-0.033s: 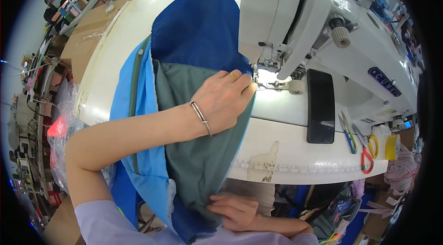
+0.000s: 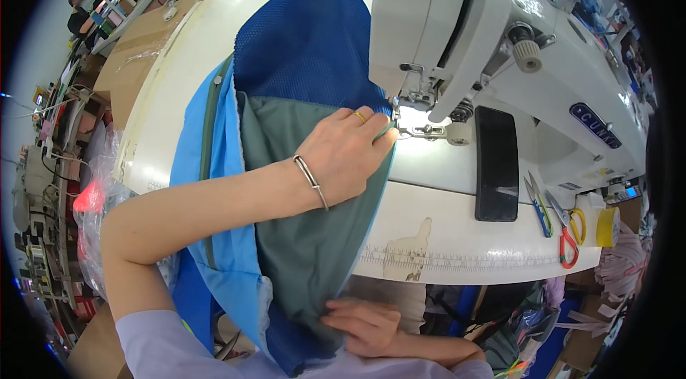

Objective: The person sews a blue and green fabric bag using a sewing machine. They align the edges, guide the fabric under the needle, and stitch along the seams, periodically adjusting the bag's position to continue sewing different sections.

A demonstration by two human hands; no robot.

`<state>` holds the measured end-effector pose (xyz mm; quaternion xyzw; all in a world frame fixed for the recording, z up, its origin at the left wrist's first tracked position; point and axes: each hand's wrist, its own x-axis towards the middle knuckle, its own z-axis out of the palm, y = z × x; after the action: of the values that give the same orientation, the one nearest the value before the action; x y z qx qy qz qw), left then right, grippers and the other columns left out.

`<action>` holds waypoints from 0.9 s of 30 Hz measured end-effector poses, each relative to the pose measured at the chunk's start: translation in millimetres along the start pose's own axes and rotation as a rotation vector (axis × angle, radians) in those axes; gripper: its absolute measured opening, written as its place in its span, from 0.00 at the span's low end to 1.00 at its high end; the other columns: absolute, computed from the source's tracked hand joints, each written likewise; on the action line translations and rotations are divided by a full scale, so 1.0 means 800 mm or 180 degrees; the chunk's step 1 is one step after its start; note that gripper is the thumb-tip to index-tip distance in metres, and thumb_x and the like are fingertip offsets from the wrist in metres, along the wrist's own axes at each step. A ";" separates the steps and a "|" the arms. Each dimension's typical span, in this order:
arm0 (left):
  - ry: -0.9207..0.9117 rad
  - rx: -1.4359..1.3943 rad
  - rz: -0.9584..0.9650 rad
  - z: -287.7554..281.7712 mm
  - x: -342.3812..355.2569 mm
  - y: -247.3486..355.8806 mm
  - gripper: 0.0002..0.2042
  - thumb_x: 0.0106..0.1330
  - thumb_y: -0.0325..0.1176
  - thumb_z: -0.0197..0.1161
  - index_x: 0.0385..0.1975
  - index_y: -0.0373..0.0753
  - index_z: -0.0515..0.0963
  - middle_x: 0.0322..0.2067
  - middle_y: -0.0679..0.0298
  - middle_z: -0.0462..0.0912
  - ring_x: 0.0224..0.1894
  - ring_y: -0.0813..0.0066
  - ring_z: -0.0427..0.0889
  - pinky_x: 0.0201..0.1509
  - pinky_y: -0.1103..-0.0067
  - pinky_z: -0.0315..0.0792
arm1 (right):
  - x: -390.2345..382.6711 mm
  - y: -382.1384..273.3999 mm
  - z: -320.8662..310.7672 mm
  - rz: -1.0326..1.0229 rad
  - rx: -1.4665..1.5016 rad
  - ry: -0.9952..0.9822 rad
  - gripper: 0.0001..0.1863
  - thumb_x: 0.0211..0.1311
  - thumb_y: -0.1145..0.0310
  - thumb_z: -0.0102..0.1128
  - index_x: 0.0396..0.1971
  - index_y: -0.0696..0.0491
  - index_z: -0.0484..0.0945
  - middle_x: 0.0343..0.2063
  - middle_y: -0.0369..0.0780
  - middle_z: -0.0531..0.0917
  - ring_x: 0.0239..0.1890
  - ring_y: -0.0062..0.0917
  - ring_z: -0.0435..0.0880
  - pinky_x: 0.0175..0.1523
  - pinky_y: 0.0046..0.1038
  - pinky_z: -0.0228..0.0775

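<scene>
A sewn fabric piece [image 2: 286, 236] with a grey-green panel, a dark blue mesh end and light blue sides lies over the table edge. My left hand [image 2: 346, 154], wearing a ring and a bangle, bears down on the grey-green panel and pinches its right edge just beside the presser foot [image 2: 426, 132]. The white sewing machine [image 2: 421, 22] stands over that edge, its lamp lighting the needle area. Lower down, near my body, my right hand [image 2: 368, 325] is closed on the hanging part of the fabric; its thumb is hidden.
Right of the needle lies a black phone [image 2: 496, 165]. Beyond it are thread snips [image 2: 538, 206], scissors [image 2: 564, 230] with red and yellow handles, and a yellow tape roll [image 2: 607, 227]. A printed ruler [image 2: 443, 261] runs along the table's front edge. Cardboard [image 2: 136, 57] borders the left side.
</scene>
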<state>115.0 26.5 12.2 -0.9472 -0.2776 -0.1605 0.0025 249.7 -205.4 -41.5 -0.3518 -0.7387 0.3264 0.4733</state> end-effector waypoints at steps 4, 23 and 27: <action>0.0002 -0.0083 -0.0034 0.004 0.000 -0.004 0.24 0.49 0.20 0.62 0.51 0.38 0.78 0.50 0.57 0.78 0.51 0.60 0.79 0.52 0.69 0.75 | 0.002 -0.001 -0.001 0.0024 -0.0049 0.0086 0.17 0.43 0.76 0.65 0.38 0.55 0.87 0.38 0.41 0.88 0.38 0.30 0.91 0.39 0.26 0.84; 0.0840 -0.0145 -0.2713 -0.132 -0.231 -0.088 0.19 0.69 0.33 0.63 0.58 0.34 0.79 0.56 0.51 0.82 0.57 0.59 0.82 0.61 0.69 0.73 | 0.007 -0.016 -0.011 -0.0797 -0.1339 0.0182 0.13 0.51 0.78 0.61 0.37 0.60 0.86 0.31 0.39 0.84 0.41 0.31 0.89 0.36 0.21 0.80; 0.0603 0.0012 -0.2660 -0.112 -0.260 -0.077 0.26 0.70 0.42 0.63 0.63 0.32 0.73 0.57 0.46 0.81 0.59 0.53 0.80 0.64 0.67 0.70 | 0.003 -0.023 -0.013 -0.0875 -0.1757 -0.0059 0.12 0.53 0.74 0.63 0.38 0.61 0.85 0.34 0.40 0.84 0.45 0.31 0.88 0.38 0.21 0.79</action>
<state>-110.0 -39.0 28.2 -0.7343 -0.6364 -0.2335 -0.0355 254.7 -211.5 -22.0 -0.3608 -0.8445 0.0494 0.3928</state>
